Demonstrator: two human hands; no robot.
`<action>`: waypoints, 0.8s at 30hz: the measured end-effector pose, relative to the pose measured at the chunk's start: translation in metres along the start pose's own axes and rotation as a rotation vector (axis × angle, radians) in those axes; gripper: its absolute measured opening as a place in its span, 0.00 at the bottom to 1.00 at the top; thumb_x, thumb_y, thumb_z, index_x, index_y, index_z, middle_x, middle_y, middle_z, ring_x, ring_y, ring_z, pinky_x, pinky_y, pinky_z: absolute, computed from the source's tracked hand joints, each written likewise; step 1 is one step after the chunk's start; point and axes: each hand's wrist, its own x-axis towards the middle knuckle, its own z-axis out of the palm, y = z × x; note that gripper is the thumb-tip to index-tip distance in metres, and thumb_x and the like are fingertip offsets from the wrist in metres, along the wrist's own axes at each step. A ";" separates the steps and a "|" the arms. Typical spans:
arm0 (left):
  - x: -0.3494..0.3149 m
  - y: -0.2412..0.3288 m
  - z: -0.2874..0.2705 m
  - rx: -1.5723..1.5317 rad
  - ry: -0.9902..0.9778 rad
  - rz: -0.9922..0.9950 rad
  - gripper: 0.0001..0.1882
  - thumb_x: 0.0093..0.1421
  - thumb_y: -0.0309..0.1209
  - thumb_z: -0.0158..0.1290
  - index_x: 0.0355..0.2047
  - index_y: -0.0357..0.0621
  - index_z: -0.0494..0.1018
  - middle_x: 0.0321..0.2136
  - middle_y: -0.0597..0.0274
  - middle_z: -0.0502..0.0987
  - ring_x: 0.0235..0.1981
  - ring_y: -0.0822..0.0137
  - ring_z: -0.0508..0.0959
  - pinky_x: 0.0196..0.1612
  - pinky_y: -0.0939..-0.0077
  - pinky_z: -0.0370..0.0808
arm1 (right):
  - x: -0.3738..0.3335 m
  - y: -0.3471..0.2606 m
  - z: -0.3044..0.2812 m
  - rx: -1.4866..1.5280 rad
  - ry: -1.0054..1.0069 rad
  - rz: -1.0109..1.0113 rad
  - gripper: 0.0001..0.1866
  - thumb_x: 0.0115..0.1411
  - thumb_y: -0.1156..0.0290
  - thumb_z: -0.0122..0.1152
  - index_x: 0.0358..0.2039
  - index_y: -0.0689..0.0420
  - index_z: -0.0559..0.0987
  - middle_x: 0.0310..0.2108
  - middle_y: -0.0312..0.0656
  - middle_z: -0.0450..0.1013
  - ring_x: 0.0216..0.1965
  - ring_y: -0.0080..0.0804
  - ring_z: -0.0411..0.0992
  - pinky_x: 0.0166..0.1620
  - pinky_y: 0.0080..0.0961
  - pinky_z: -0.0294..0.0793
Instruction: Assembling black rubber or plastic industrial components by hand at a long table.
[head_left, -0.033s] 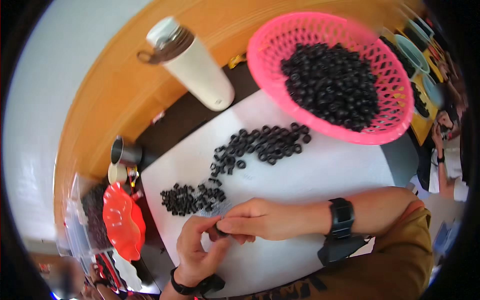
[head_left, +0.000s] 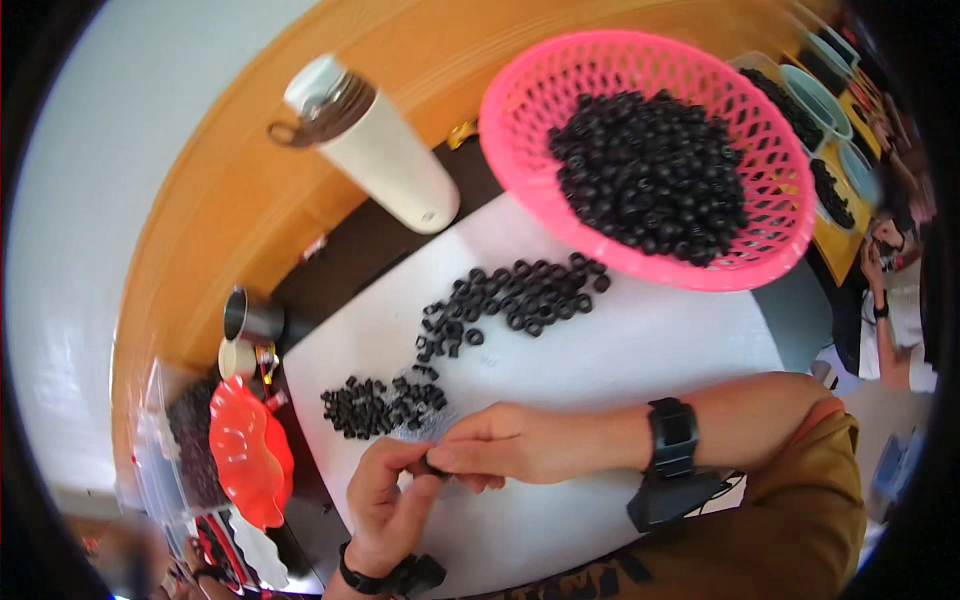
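Note:
My left hand and my right hand meet low over the white work surface. Between their fingertips they pinch a small black piece, mostly covered by the fingers, so its exact shape is hidden. Just beyond the hands, to the left, lies a pile of tiny black parts, beside a patch of small clear or grey bits. Farther off spreads a loose group of black ring-shaped parts. A pink lattice basket at the far right holds a heap of similar black parts.
A cream bottle stands at the far edge. To the left are a metal cup, a red wavy-edged dish and a clear plastic box. On the right, another person's hands work near light-blue bowls.
The view has shifted slightly, with the basket and bottle now a little farther left. Both hands stay together on the small black piece.

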 end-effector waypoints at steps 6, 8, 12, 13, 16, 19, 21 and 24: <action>-0.007 0.021 -0.006 -0.009 0.004 -0.172 0.10 0.64 0.32 0.48 0.34 0.36 0.70 0.23 0.67 0.71 0.21 0.79 0.68 0.25 0.86 0.66 | -0.001 0.006 0.004 0.036 -0.063 -0.121 0.22 0.63 0.49 0.49 0.29 0.57 0.75 0.20 0.31 0.65 0.22 0.17 0.61 0.25 0.16 0.61; -0.004 0.027 -0.006 -0.002 0.017 -0.167 0.10 0.64 0.32 0.48 0.35 0.36 0.70 0.23 0.67 0.71 0.21 0.79 0.68 0.25 0.86 0.65 | 0.000 0.003 0.001 -0.026 -0.091 -0.131 0.23 0.65 0.50 0.47 0.28 0.58 0.75 0.21 0.31 0.66 0.25 0.18 0.62 0.29 0.17 0.64; 0.006 0.048 -0.004 -0.008 0.079 -0.182 0.09 0.64 0.31 0.48 0.35 0.36 0.70 0.22 0.67 0.71 0.20 0.79 0.68 0.25 0.86 0.65 | -0.001 -0.004 0.003 0.047 -0.072 -0.155 0.24 0.65 0.49 0.45 0.27 0.59 0.75 0.20 0.32 0.66 0.23 0.19 0.63 0.28 0.18 0.64; 0.011 0.055 -0.004 0.017 0.104 -0.173 0.09 0.64 0.31 0.48 0.34 0.36 0.70 0.22 0.67 0.70 0.20 0.78 0.68 0.24 0.85 0.65 | -0.002 -0.005 0.000 0.056 -0.018 -0.187 0.24 0.65 0.49 0.45 0.28 0.59 0.75 0.20 0.32 0.66 0.23 0.20 0.64 0.28 0.18 0.64; 0.042 0.084 0.000 0.022 0.100 -0.075 0.10 0.63 0.31 0.46 0.33 0.36 0.70 0.18 0.67 0.68 0.17 0.77 0.67 0.21 0.85 0.64 | 0.004 -0.004 -0.011 0.083 0.120 -0.195 0.24 0.65 0.50 0.45 0.29 0.59 0.75 0.20 0.33 0.66 0.21 0.21 0.64 0.27 0.18 0.64; 0.088 0.120 0.027 -0.015 0.047 0.063 0.13 0.63 0.33 0.46 0.41 0.35 0.69 0.23 0.65 0.70 0.18 0.78 0.66 0.24 0.85 0.63 | 0.007 -0.002 -0.017 0.174 0.221 -0.178 0.22 0.63 0.51 0.47 0.30 0.59 0.75 0.19 0.34 0.66 0.19 0.22 0.63 0.26 0.19 0.64; 0.106 0.140 0.052 -0.038 0.081 0.071 0.16 0.64 0.34 0.45 0.46 0.34 0.67 0.26 0.62 0.71 0.21 0.78 0.67 0.26 0.85 0.63 | 0.006 -0.003 -0.019 0.176 0.218 -0.161 0.22 0.63 0.51 0.48 0.30 0.59 0.75 0.20 0.34 0.66 0.20 0.22 0.63 0.26 0.20 0.65; 0.103 0.156 0.075 -0.159 0.074 0.182 0.22 0.63 0.39 0.47 0.49 0.33 0.66 0.29 0.59 0.72 0.25 0.74 0.70 0.30 0.83 0.66 | 0.007 -0.001 -0.017 0.178 0.226 -0.208 0.20 0.62 0.53 0.47 0.27 0.60 0.72 0.18 0.36 0.64 0.17 0.24 0.61 0.21 0.22 0.61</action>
